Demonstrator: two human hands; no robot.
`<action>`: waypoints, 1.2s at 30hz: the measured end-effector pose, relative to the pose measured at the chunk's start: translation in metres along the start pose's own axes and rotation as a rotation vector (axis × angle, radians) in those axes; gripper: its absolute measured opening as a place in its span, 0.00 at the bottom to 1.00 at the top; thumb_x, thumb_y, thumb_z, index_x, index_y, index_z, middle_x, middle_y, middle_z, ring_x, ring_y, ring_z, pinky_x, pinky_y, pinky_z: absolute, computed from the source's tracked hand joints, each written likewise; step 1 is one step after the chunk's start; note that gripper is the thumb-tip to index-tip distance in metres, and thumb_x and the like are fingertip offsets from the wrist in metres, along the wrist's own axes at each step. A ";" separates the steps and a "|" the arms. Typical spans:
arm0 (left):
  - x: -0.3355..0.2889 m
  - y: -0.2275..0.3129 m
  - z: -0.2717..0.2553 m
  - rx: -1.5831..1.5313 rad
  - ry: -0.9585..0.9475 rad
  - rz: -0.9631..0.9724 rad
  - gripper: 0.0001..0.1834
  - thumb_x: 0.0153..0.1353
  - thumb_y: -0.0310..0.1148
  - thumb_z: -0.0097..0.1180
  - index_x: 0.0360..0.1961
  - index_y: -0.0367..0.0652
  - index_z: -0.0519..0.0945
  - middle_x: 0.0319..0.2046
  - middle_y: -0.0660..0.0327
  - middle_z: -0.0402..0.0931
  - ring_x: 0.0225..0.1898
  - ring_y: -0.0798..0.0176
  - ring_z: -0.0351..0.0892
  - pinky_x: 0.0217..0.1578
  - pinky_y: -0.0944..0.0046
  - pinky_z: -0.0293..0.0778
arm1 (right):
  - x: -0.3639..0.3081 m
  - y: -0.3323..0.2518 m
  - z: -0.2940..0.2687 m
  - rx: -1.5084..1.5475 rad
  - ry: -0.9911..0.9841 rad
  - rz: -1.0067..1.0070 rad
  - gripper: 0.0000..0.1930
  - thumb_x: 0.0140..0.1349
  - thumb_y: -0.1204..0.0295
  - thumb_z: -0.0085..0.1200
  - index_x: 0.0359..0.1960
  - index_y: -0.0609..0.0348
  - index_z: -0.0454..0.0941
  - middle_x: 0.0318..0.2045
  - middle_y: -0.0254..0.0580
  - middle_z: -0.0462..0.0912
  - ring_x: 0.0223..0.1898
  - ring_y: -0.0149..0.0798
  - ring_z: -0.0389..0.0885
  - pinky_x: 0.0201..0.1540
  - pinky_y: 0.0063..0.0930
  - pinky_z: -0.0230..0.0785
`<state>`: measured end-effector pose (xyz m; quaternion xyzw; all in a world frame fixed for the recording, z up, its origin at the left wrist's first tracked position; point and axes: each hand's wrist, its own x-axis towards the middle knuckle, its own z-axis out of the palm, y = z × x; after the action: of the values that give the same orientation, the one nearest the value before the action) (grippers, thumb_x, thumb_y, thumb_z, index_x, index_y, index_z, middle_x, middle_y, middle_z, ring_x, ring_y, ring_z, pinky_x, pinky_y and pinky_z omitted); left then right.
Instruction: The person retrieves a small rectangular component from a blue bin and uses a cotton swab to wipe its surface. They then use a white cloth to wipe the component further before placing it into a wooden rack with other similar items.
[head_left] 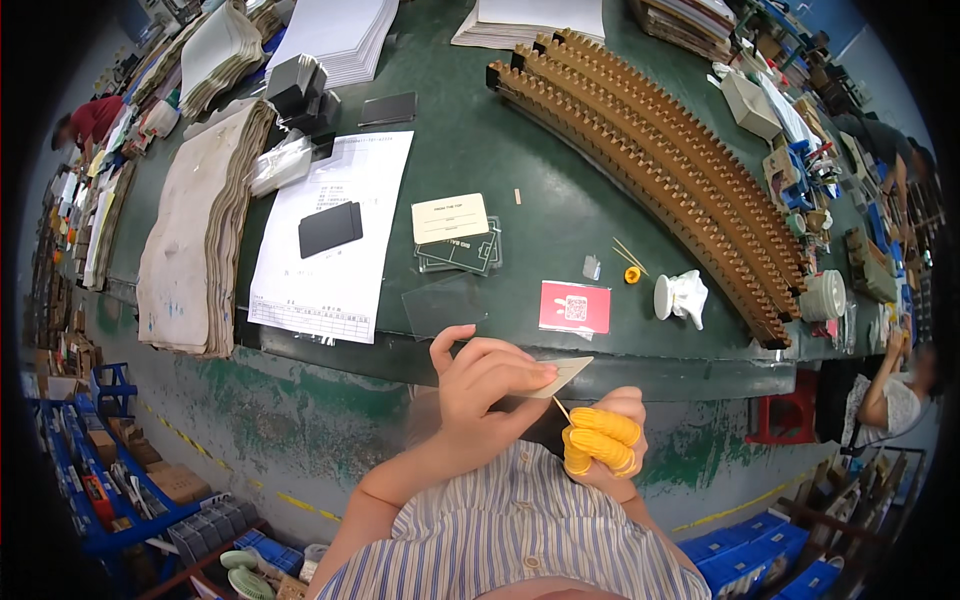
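My left hand point(482, 388) pinches a cream card point(566, 376) just off the table's front edge. My right hand point(612, 436), with yellow ribbed finger cots point(604, 432) on some fingers, grips a thin wooden stick point(562, 408) like a toothpick. Its tip is at the card's lower edge; whether it touches I cannot tell. On the table beyond lie a pink card point(575, 306) with a square code, a small yellow pot point(632, 274), two thin sticks point(630, 254) and a crumpled white tissue point(683, 297). Left of these, a cream card point(449, 217) rests on dark green cards point(486, 252).
A long brown slotted rack point(650, 150) curves along the right of the green table point(450, 110). At left are a printed sheet point(375, 190) with black cards point(331, 228) and stacked worn boards point(190, 240). A clear sheet point(445, 308) lies near the front edge. Another person point(885, 405) sits far right.
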<state>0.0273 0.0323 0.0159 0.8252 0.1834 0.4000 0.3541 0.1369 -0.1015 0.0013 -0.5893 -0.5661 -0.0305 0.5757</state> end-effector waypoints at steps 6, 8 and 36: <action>0.000 0.000 0.000 -0.004 0.006 0.007 0.14 0.38 0.26 0.68 0.29 0.53 0.82 0.28 0.74 0.80 0.35 0.71 0.77 0.55 0.59 0.52 | -0.001 0.001 -0.001 -0.027 -0.013 0.007 0.12 0.46 0.76 0.66 0.33 0.52 0.78 0.33 0.36 0.74 0.29 0.39 0.70 0.31 0.31 0.61; 0.000 0.000 0.000 -0.001 0.006 0.004 0.14 0.38 0.26 0.68 0.29 0.53 0.82 0.28 0.74 0.80 0.35 0.71 0.77 0.55 0.59 0.52 | 0.000 0.001 -0.001 -0.019 -0.023 -0.008 0.12 0.46 0.76 0.66 0.33 0.52 0.78 0.33 0.35 0.74 0.28 0.39 0.70 0.31 0.31 0.60; -0.002 0.001 -0.002 -0.009 0.009 -0.007 0.14 0.38 0.26 0.68 0.29 0.53 0.82 0.27 0.74 0.80 0.34 0.71 0.77 0.55 0.59 0.52 | -0.001 0.001 -0.001 -0.014 -0.046 -0.049 0.18 0.38 0.72 0.69 0.36 0.48 0.82 0.37 0.31 0.79 0.35 0.34 0.73 0.36 0.26 0.64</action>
<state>0.0250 0.0316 0.0163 0.8213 0.1862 0.4031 0.3582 0.1381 -0.1022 -0.0001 -0.5799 -0.5930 -0.0352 0.5575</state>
